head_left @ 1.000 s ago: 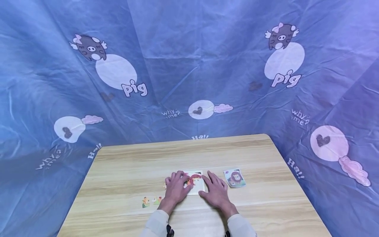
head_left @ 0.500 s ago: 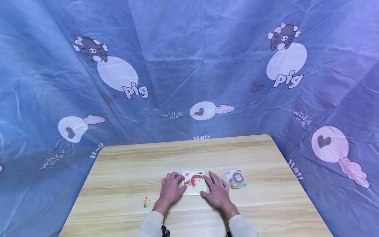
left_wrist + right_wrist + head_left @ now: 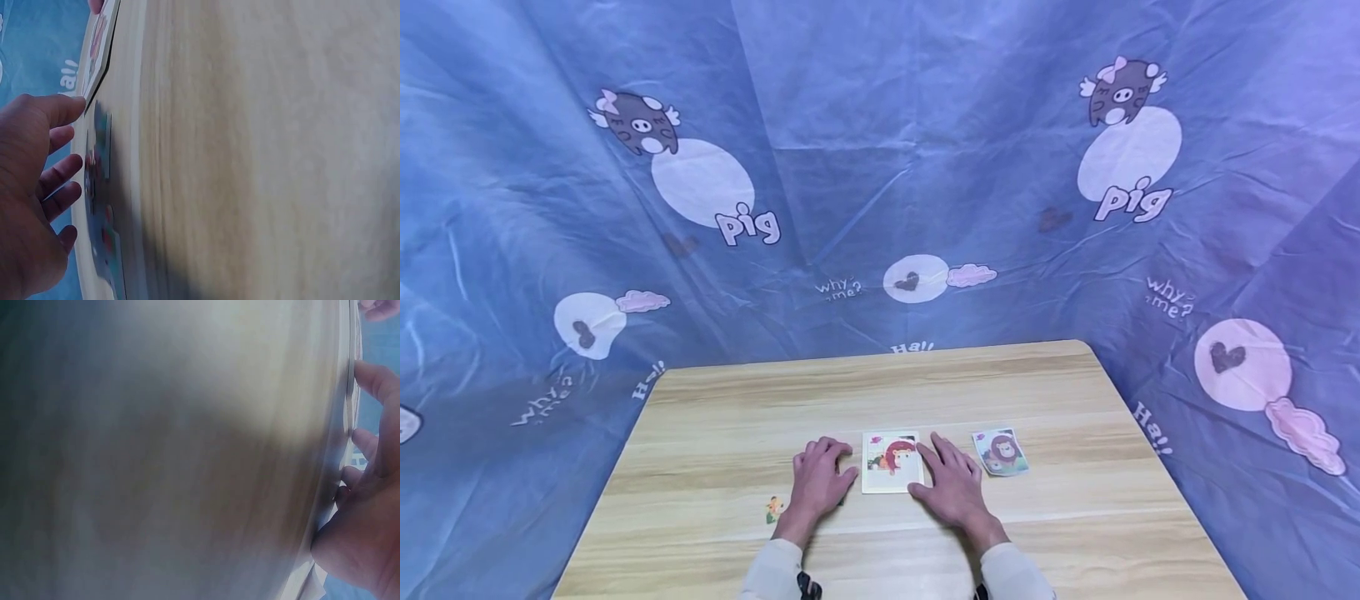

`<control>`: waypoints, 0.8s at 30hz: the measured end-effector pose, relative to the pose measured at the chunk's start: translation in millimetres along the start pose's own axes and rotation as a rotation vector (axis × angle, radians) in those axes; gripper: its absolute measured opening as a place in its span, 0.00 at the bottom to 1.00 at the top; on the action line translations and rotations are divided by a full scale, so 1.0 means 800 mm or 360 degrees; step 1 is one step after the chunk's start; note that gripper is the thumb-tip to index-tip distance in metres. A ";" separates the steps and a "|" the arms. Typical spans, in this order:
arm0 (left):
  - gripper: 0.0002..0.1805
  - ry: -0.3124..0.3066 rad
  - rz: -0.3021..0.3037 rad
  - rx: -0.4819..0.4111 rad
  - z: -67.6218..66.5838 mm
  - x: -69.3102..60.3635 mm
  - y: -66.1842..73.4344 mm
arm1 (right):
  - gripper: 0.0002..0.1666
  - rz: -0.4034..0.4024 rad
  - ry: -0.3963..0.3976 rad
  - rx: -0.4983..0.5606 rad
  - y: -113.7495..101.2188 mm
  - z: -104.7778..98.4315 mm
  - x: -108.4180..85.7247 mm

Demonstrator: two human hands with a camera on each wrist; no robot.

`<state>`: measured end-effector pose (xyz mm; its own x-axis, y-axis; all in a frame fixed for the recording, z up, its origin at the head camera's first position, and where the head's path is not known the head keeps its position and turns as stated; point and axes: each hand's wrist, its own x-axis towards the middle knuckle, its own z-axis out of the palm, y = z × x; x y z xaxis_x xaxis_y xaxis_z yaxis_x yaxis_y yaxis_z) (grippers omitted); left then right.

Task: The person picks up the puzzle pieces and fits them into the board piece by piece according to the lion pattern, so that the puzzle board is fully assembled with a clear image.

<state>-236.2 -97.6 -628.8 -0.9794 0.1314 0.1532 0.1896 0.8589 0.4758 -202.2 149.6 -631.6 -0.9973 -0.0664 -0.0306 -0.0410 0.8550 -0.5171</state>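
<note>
A square puzzle tray (image 3: pixel 891 485) lies mid-table in the head view. Joined pieces showing part of a red-maned lion (image 3: pixel 901 455) fill its upper part; its lower part is pale and bare. My right hand (image 3: pixel 951 483) rests along the tray's right edge, thumb and fingertips touching it. Left of the tray, my left hand (image 3: pixel 822 479) hovers with fingers loosely bent and nothing in them. Beneath it, loose puzzle pieces (image 3: pixel 106 150) lie on the table in the left wrist view, mostly hidden by this hand in the head view. One loose piece (image 3: pixel 773 509) shows beside the left wrist.
A printed lion picture card (image 3: pixel 1000 452) lies right of the right hand, one corner slightly lifted. The wooden table (image 3: pixel 880 392) has its back edge against a blue patterned curtain (image 3: pixel 820 192).
My left hand has let go of the tray area and moved left, off the lion pieces, to over the loose pieces. The right hand has stayed at the tray's right edge.
</note>
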 end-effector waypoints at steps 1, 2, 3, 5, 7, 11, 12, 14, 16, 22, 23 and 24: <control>0.17 0.0003 -0.0005 0.0001 0.000 0.000 -0.002 | 0.43 -0.0002 0.0002 -0.0003 0.000 0.000 0.000; 0.17 0.0005 -0.0013 0.0000 0.000 0.000 -0.004 | 0.43 -0.0005 0.0003 -0.0004 0.001 0.001 0.001; 0.17 0.0013 -0.0011 0.0003 0.000 -0.001 -0.006 | 0.43 -0.0009 0.0005 -0.0006 0.001 0.001 0.001; 0.17 0.0017 -0.0021 0.0002 -0.001 -0.001 -0.010 | 0.43 -0.0011 0.0001 -0.0011 0.002 0.002 0.002; 0.17 0.0011 -0.0036 0.0006 -0.001 -0.001 -0.014 | 0.43 -0.0013 -0.0002 -0.0009 0.003 0.002 0.003; 0.16 -0.0006 -0.0058 0.0000 -0.003 -0.003 -0.019 | 0.43 -0.0013 -0.0006 -0.0011 0.004 0.002 0.003; 0.16 -0.0010 -0.0062 0.0008 -0.003 -0.003 -0.020 | 0.44 -0.0014 -0.0010 -0.0008 0.004 0.002 0.003; 0.16 -0.0015 -0.0066 0.0015 -0.004 -0.004 -0.022 | 0.44 -0.0021 -0.0005 -0.0006 0.005 0.003 0.004; 0.17 -0.0015 -0.0078 0.0020 -0.004 -0.004 -0.024 | 0.44 -0.0012 -0.0013 -0.0001 0.005 0.003 0.003; 0.20 -0.0019 -0.0160 -0.0009 -0.009 -0.007 -0.030 | 0.43 -0.0023 0.0004 0.0008 0.005 0.004 0.003; 0.20 -0.0027 -0.0176 -0.0010 -0.010 -0.007 -0.031 | 0.43 -0.0032 0.0013 0.0008 0.005 0.004 0.003; 0.21 -0.0038 -0.0191 -0.0013 -0.011 -0.007 -0.032 | 0.43 -0.0039 0.0022 0.0011 0.005 0.004 0.003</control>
<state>-234.8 -125.0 -634.5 -0.9964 0.0397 0.0745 0.0716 0.8652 0.4963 -204.5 151.0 -636.4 -0.9968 -0.0800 -0.0062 -0.0649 0.8496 -0.5234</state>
